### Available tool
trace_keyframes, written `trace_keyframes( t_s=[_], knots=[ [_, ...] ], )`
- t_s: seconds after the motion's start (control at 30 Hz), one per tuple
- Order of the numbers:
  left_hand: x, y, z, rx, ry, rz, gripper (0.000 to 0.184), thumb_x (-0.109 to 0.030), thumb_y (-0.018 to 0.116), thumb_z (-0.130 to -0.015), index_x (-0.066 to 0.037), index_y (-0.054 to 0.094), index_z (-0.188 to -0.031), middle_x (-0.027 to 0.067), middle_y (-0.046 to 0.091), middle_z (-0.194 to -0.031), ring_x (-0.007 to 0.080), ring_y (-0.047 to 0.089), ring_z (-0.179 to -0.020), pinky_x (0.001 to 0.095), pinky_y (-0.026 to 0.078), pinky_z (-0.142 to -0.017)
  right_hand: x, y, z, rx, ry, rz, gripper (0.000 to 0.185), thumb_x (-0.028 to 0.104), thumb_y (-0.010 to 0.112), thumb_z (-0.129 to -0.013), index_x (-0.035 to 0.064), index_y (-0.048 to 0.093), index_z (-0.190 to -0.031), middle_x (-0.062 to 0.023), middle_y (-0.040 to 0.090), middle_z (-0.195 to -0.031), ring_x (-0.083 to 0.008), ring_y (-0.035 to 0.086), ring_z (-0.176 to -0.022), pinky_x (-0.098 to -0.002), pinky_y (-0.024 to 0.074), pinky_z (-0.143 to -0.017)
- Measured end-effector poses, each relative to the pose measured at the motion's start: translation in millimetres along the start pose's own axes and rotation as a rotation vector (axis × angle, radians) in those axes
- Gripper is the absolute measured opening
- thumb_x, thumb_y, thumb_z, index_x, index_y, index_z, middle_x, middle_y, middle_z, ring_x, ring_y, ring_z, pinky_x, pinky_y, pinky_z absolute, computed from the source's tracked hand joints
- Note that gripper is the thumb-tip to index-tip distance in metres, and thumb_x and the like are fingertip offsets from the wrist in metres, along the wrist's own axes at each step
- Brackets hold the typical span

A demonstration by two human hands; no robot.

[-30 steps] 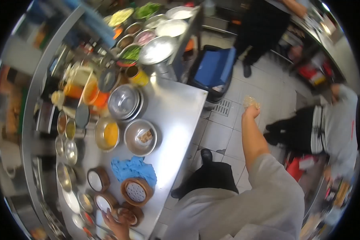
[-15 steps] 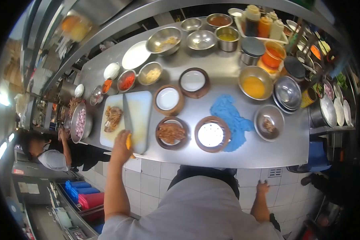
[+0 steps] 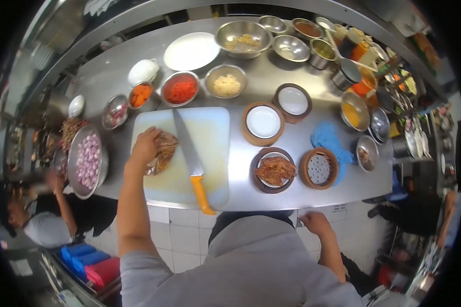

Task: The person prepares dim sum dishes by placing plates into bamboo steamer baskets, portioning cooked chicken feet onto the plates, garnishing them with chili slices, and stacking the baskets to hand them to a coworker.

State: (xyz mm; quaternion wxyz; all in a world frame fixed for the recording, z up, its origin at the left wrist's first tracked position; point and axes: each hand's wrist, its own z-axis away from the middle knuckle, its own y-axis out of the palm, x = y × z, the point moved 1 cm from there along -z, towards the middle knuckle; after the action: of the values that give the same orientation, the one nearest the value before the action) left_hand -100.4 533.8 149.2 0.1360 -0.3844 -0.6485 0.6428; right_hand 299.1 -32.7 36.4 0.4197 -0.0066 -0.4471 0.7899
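A steel table (image 3: 238, 197) is standing over a tiled floor (image 3: 187, 253); on it a cutting board (image 3: 212, 148) is carrying a yellow-handled knife (image 3: 188, 148) and a brown food piece (image 3: 164, 151); the left hand (image 3: 146, 145) is resting on that piece, though whether it is gripping I cannot tell; the right hand (image 3: 316, 224) is hanging past the table's edge, curled, contents unclear; a bowl (image 3: 163, 89) is holding red shreds (image 3: 181, 92); another bowl (image 3: 104, 161) is holding purple shallots (image 3: 88, 159).

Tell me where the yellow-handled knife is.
In the left half of the head view, the knife lies on the white cutting board, just right of the left hand and the brown food it touches, handle at the board's near edge.
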Motion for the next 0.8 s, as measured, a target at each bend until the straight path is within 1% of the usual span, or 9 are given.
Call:
trace_keyframes(
  t_s=[0.07, 0.13, 0.2, 0.3, 0.37, 0.47, 0.57, 0.7, 0.8],
  knots=[
    [15, 4, -11, 0.199, -0.135, -0.037, 0.035, -0.006, 0.064, -0.097, -0.005, 0.069, -0.131, 0.0213, 0.066, -0.134, 0.0439, 0.059, -0.125, 0.0500, 0.047, -0.111, 116, -71, 6, -0.025, -0.213, -0.134, 0.035, 0.039, 0.068, -0.102, 0.0047, 0.075, -0.097, -0.0179, 0.072, -0.082, -0.0388, 0.069, -0.078, -0.0459, 0.0551, -0.075],
    [13, -3, -15, 0.220, -0.164, -0.132, 0.026, -0.009, 0.065, -0.096, -0.004, 0.074, -0.120, 0.0189, 0.070, -0.120, 0.0426, 0.061, -0.117, 0.0502, 0.050, -0.103, 177, -90, 0, 0.035, -0.361, -0.271, 0.030, 0.036, 0.070, -0.101, 0.0065, 0.076, -0.104, -0.0219, 0.074, -0.099, -0.0419, 0.070, -0.095, -0.0504, 0.0544, -0.083],
    [3, -15, -9, 0.199, -0.155, -0.154, 0.024, -0.011, 0.066, -0.096, -0.004, 0.075, -0.117, 0.0186, 0.071, -0.114, 0.0422, 0.061, -0.115, 0.0500, 0.050, -0.102, 213, -77, -16, -0.158, -0.586, -0.215, 0.027, 0.033, 0.073, -0.098, 0.0093, 0.076, -0.110, -0.0171, 0.073, -0.122, -0.0377, 0.067, -0.111, -0.0482, 0.0530, -0.091],
    [-19, -38, 11, -0.034, -0.034, -0.169, 0.022, -0.012, 0.068, -0.095, -0.003, 0.076, -0.114, 0.0185, 0.071, -0.106, 0.0406, 0.064, -0.107, 0.0497, 0.051, -0.096, 250, -82, -22, -0.431, -0.774, 0.034, 0.032, 0.030, 0.079, -0.092, 0.0107, 0.075, -0.117, -0.0124, 0.064, -0.143, -0.0331, 0.058, -0.130, -0.0487, 0.0479, -0.106],
    [-62, -64, 29, -0.213, -0.120, -0.081, 0.019, -0.012, 0.070, -0.096, -0.002, 0.076, -0.111, 0.0190, 0.071, -0.104, 0.0391, 0.067, -0.099, 0.0487, 0.053, -0.089, 263, -82, -41, -0.532, -0.873, 0.265, 0.041, 0.035, 0.078, -0.092, 0.0100, 0.073, -0.123, -0.0114, 0.054, -0.157, -0.0339, 0.042, -0.150, -0.0585, 0.0326, -0.122],
    [-92, -76, 45, -0.462, -0.145, 0.020, 0.016, -0.014, 0.072, -0.097, -0.001, 0.075, -0.108, 0.0186, 0.072, -0.095, 0.0351, 0.069, -0.081, 0.0457, 0.054, -0.077, 285, -97, -85, -0.575, -0.822, 0.587, 0.051, 0.046, 0.070, -0.096, 0.0070, 0.073, -0.130, -0.0117, 0.057, -0.154, -0.0326, 0.034, -0.157, -0.0651, 0.0173, -0.128],
    [-121, -90, 60, -0.357, -0.350, 0.161, 0.017, -0.017, 0.073, -0.097, -0.001, 0.074, -0.104, 0.0142, 0.069, -0.078, 0.0236, 0.065, -0.067, 0.0399, 0.051, -0.065, 297, -108, -125, -0.481, -0.665, 0.866, 0.062, 0.054, 0.060, -0.100, 0.0037, 0.071, -0.134, -0.0125, 0.060, -0.152, -0.0317, 0.031, -0.159, -0.0689, 0.0053, -0.129],
    [-129, -75, 93, -0.308, -0.434, 0.312, 0.020, -0.019, 0.075, -0.097, 0.001, 0.074, -0.099, 0.0026, 0.060, -0.066, 0.0091, 0.051, -0.058, 0.0317, 0.042, -0.056, 308, -117, -127, -0.403, -0.524, 0.865, 0.068, 0.058, 0.059, -0.100, 0.0016, 0.068, -0.138, -0.0141, 0.064, -0.145, -0.0345, 0.034, -0.157, -0.0719, -0.0007, -0.127],
    [-140, -76, 121, -0.239, -0.654, 0.539, 0.024, -0.020, 0.074, -0.099, 0.003, 0.074, -0.096, -0.0001, 0.061, -0.067, 0.0076, 0.049, -0.055, 0.0285, 0.039, -0.052, 327, -99, -101, -0.539, -0.509, 0.704, 0.064, 0.056, 0.060, -0.100, 0.0033, 0.068, -0.137, -0.0141, 0.066, -0.140, -0.0350, 0.042, -0.151, -0.0725, -0.0008, -0.126]
  ],
)
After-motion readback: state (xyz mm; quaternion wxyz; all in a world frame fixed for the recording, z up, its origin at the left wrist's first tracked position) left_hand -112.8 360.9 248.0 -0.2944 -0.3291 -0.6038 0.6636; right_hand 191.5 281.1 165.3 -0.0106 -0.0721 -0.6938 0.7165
